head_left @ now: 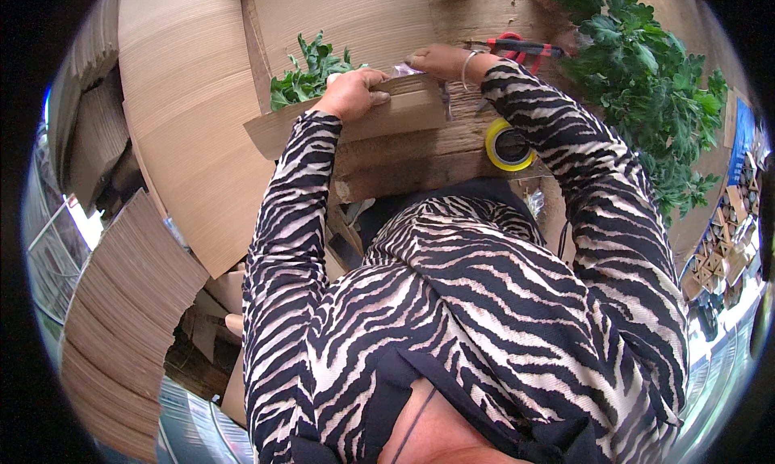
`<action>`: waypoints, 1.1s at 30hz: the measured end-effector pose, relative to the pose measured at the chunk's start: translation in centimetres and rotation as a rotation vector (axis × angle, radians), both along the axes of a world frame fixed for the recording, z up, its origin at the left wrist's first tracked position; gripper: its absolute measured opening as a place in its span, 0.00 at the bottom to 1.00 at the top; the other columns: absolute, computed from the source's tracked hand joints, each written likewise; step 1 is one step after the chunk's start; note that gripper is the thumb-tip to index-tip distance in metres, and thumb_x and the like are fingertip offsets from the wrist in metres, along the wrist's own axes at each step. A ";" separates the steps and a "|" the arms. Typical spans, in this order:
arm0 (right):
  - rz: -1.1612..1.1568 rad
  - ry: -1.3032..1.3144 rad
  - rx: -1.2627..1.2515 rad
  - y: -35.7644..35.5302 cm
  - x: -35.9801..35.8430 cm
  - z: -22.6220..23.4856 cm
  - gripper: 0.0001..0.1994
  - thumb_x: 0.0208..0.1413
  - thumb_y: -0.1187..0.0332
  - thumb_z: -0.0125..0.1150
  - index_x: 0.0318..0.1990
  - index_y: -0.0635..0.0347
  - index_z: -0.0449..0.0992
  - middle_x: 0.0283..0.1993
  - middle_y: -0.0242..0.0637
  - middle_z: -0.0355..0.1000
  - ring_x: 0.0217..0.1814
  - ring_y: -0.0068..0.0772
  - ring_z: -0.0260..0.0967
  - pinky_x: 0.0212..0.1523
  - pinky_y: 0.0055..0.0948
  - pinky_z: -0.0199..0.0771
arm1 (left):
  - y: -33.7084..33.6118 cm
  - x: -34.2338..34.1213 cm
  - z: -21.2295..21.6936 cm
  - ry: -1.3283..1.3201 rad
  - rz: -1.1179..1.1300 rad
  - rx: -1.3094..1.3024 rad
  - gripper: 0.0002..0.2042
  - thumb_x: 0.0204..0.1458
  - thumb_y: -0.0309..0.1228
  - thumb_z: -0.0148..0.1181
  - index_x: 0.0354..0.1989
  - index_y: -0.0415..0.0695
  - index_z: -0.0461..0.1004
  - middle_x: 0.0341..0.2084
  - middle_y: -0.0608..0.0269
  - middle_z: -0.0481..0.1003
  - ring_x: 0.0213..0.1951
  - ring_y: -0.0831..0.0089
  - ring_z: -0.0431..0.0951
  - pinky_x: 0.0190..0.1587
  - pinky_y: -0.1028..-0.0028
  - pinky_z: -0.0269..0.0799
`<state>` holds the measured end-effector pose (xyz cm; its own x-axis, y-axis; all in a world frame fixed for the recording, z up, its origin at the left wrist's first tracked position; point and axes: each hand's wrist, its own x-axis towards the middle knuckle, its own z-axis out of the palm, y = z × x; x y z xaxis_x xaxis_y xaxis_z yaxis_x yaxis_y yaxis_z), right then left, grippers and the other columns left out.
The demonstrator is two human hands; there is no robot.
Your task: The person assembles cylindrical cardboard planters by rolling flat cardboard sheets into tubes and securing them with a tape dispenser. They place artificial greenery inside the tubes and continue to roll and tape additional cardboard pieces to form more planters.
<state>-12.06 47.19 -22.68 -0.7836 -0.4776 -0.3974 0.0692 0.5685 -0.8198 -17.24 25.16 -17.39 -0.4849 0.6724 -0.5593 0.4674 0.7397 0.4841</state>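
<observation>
A raised cardboard flap [395, 113] stands along the near side of a cardboard sheet [339, 16] on the table in front of me. My left hand [351, 94] is closed over the flap's upper edge. Behind that hand, green lobed leaves [307, 75] on cut stems lie on the cardboard. At the flap's right end is my right hand [442, 62], fingers drawn together beside a bit of pale, shiny wrap [404, 70]. What it grips is partly hidden and slightly blurred.
Right of my hands lie red-handled scissors [529, 50] and a yellow tape roll [508, 145] on the wooden table [468, 151]. Leafy green stems [646, 84] heap up at the right. Large cardboard sheets [182, 100] lean at the left, with a cardboard stack [121, 319] nearer me.
</observation>
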 end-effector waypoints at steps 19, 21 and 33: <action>-0.054 -0.015 -0.071 2.3 3.2 -1.9 0.63 0.21 0.60 0.82 0.70 0.56 0.47 0.68 0.54 0.51 0.70 0.56 0.50 0.67 0.41 0.60 | 1.1 -4.7 -0.6 -0.279 0.132 -0.178 0.20 0.52 0.31 0.66 0.53 0.39 0.73 0.39 0.66 0.79 0.40 0.77 0.76 0.46 0.75 0.72; -0.047 0.026 -0.081 2.2 3.2 -2.4 0.63 0.20 0.60 0.82 0.70 0.58 0.48 0.67 0.54 0.53 0.69 0.55 0.53 0.66 0.41 0.62 | 1.0 -4.5 -0.5 -0.298 0.150 -0.175 0.21 0.52 0.31 0.66 0.54 0.40 0.73 0.40 0.65 0.79 0.41 0.76 0.76 0.47 0.74 0.72; -0.074 0.042 -0.230 2.2 2.9 -0.2 0.54 0.21 0.64 0.78 0.64 0.67 0.57 0.57 0.52 0.67 0.60 0.48 0.65 0.59 0.36 0.68 | 1.2 -3.6 1.8 -0.280 0.227 -0.153 0.21 0.50 0.28 0.66 0.54 0.40 0.73 0.47 0.59 0.77 0.47 0.71 0.75 0.53 0.73 0.70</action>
<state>-9.13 49.37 -22.92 -0.8332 -0.4927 -0.2509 0.0667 0.3609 -0.9302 -20.88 26.38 -15.62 -0.4260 0.4643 -0.7765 0.1484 0.8825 0.4462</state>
